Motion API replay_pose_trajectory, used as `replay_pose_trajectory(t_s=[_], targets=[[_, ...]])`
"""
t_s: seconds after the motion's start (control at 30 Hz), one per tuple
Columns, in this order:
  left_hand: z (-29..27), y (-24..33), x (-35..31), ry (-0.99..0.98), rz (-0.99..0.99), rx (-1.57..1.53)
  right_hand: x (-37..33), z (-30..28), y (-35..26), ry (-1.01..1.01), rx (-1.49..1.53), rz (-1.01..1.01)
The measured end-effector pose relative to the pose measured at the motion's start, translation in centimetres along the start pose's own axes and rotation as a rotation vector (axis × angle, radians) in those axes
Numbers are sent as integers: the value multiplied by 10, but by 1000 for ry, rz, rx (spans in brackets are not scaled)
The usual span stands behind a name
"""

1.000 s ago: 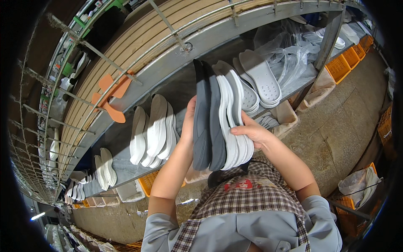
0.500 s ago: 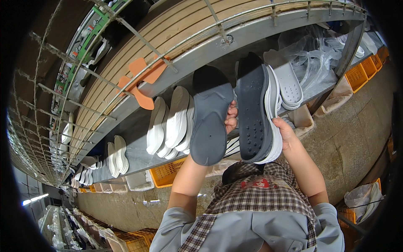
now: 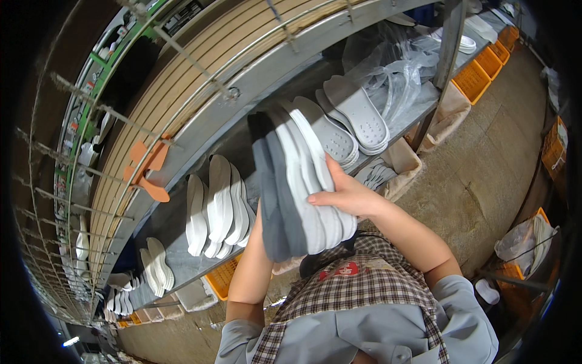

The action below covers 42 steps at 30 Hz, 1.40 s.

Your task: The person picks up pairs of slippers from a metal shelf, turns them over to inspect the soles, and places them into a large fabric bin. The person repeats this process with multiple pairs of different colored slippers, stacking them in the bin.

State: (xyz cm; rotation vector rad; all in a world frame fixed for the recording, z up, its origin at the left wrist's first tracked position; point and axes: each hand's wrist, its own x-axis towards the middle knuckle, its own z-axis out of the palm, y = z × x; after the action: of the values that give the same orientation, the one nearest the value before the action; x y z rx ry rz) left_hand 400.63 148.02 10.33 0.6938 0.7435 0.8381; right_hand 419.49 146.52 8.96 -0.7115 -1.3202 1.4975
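Right hand [image 3: 348,195] clasped around stack of grey and white insoles [image 3: 300,188] above metal shelf [image 3: 176,236]; left hand hidden behind stack, fingers unseen, grip unclear

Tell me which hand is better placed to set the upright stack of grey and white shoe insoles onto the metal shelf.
Probably the right hand: it grips the upright stack of grey and white shoe insoles in plain view, beside the metal shelf. The left hand is hidden behind the stack.
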Motion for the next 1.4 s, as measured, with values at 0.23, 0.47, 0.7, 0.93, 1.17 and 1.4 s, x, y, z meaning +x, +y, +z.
replay_pose_trajectory(t_s=[0.23, 0.47, 0.7, 0.93, 1.17, 1.4], targets=[[8, -6, -5, 28, 168, -57, 23, 1, -50, -131, -294, -4], [-18, -20, 2, 31, 338, -98, 31, 12, -72, -69, -309, 40], [1, -14, -7, -109, 364, -220, 31, 6, -89, -65, 108, 287], [3, -7, -3, -113, 359, -47, 32, 4, -82, -64, 142, 262], [4, -2, -2, 36, 157, -120, 28, 16, -40, 9, -631, 157], [-10, -13, 3, 12, 239, -61, 27, 7, -25, -61, -531, 153]])
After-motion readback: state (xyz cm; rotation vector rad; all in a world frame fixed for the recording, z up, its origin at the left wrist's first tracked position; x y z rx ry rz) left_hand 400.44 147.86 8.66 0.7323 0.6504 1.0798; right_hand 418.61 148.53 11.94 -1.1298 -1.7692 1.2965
